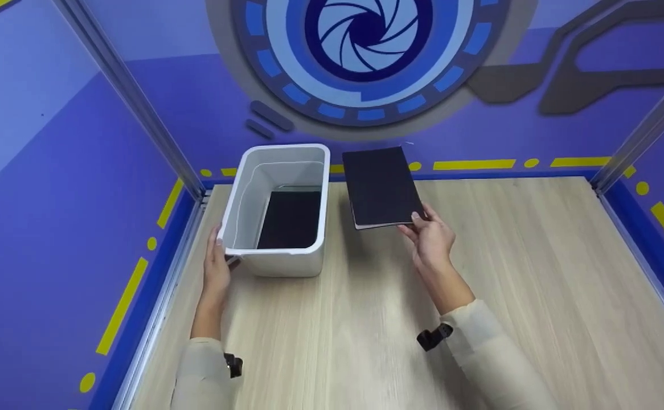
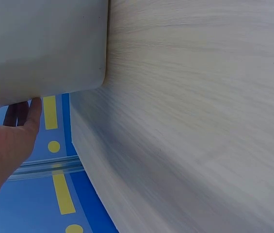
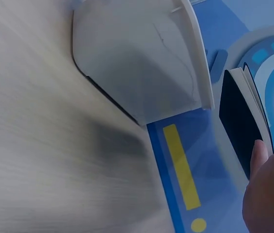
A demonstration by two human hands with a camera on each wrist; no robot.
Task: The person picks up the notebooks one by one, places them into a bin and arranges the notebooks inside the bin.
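My right hand [image 1: 434, 242] pinches a black-covered notebook [image 1: 382, 185] at its near right corner and holds it above the table, right of the bin. Pale page edges [image 3: 253, 104] show between its covers in the right wrist view. A white plastic bin [image 1: 283, 265] stands on the table to the left. Inside it lies another flat black item [image 1: 292, 219], apparently a similar notebook. With extended fingers my left hand [image 1: 217, 270] touches the bin's left side near the front corner; the left wrist view shows those fingertips [image 2: 36, 103] against the outer wall.
Beneath everything is a light wood-grain table [image 1: 537, 273]. Blue and purple printed panels [image 1: 195, 108] enclose it at the back and both sides, with metal rails [image 1: 132, 91] at the corners. The bin stands close to the back panel.
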